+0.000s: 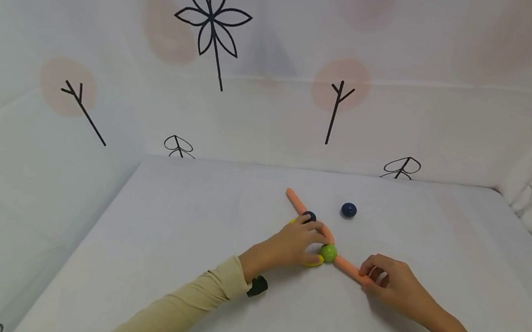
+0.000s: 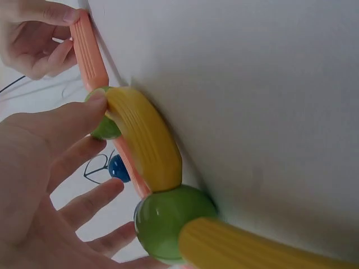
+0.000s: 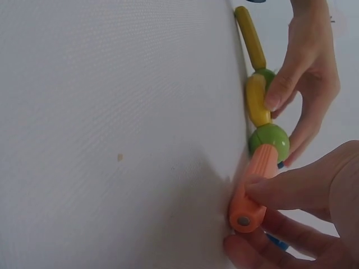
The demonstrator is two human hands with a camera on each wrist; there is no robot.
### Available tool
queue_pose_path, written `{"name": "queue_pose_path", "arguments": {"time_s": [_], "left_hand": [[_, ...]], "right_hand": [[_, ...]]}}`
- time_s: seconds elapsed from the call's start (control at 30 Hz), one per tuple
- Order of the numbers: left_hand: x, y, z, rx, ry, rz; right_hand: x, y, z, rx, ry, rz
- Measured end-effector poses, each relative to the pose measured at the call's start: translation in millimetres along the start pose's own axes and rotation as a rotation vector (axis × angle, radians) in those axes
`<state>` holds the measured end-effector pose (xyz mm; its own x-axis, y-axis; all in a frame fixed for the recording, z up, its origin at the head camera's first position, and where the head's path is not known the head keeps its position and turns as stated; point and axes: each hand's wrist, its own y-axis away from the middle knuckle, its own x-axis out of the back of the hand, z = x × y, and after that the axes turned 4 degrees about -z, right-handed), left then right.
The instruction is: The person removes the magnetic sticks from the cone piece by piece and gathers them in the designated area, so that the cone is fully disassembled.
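Magnetic toy sticks and balls are joined in a figure on the white surface. My left hand (image 1: 290, 244) pinches a green ball (image 1: 328, 253), the thumb at the end of a curved yellow stick (image 2: 147, 140); its other fingers are spread. My right hand (image 1: 399, 284) pinches the outer end of an orange stick (image 1: 349, 269), whose inner end meets that ball. A silver disc shows in the stick's end in the right wrist view. Another green ball (image 2: 171, 221) joins the curved stick to a second yellow stick (image 2: 252, 246). The left hand partly hides the figure.
Behind the figure lies a loose dark blue ball (image 1: 349, 210). A further orange stick (image 1: 296, 200) reaches out at the far left beside a dark blue ball (image 1: 309, 216). A white backdrop (image 1: 262, 120) with plant drawings stands behind the table (image 1: 179, 205).
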<state>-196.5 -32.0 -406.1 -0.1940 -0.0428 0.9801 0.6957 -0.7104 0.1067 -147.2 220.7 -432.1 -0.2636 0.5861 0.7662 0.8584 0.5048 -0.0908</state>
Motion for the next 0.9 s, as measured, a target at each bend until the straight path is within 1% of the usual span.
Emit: {"name": "queue_pose_path", "arguments": {"time_s": [0.07, 0.17, 0.37, 0.47, 0.6, 0.73, 0.9], "left_hand": [[-1.4, -0.3, 2.6, 0.03, 0.009, 0.003], [-3.4, -2.1, 4.8, 0.054, 0.018, 0.007], [-7.6, -8.8, 7.4, -0.002, 0.034, 0.008], [-10.6, -11.3, 8.7, 0.006, 0.047, 0.002], [-13.0, -11.7, 9.6, 0.028, 0.035, 0.014], [-12.1, -11.8, 11.3, 0.039, 0.029, 0.025], [-10.4, -11.8, 13.0, 0.054, 0.029, 0.02]], "right_hand": [[0.3, 0, 0, -0.008, 0.002, -0.007], [1.0, -1, -2, -0.018, 0.005, -0.019], [-0.3, -4, -3, 0.014, 0.023, -0.018], [-2.0, -6, -3, 0.018, 0.031, -0.009], [-3.4, -9, -7, -0.007, 0.041, -0.01], [-4.4, -8, -10, -0.043, 0.064, -0.008], [-8.6, -6, -16, -0.078, 0.088, 0.016]]}}
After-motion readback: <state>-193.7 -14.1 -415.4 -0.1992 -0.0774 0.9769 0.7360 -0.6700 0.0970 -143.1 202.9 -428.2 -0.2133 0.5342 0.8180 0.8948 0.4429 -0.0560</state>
